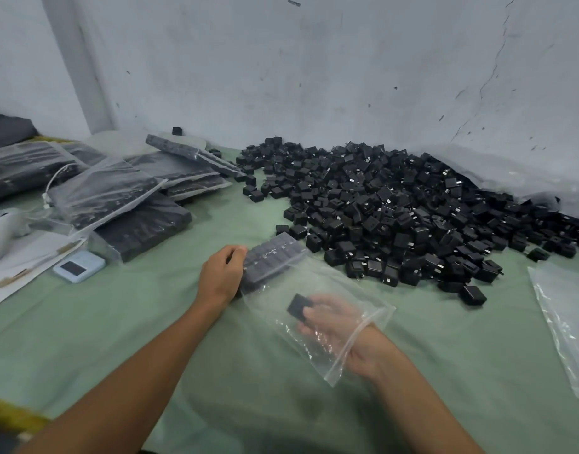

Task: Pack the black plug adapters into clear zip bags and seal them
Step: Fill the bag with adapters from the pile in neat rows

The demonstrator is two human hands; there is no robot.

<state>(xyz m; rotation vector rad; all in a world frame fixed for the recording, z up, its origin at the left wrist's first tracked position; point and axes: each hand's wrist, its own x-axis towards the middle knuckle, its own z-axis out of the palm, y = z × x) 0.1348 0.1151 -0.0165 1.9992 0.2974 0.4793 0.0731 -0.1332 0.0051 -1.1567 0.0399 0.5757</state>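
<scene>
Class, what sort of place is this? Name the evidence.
Probably a small packing workshop: a heap of loose black plug adapters, a stack of filled zip bags, and a green-covered worktable.

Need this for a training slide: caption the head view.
Right hand inside a clear zip bag holds a black adapter; left hand grips the packed rows.

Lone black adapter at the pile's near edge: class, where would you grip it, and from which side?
Probably best to pinch the lone adapter across two opposite flat faces, from above on the near side: it is blocky, with bare green cloth in front and the pile crowding behind it.
</scene>
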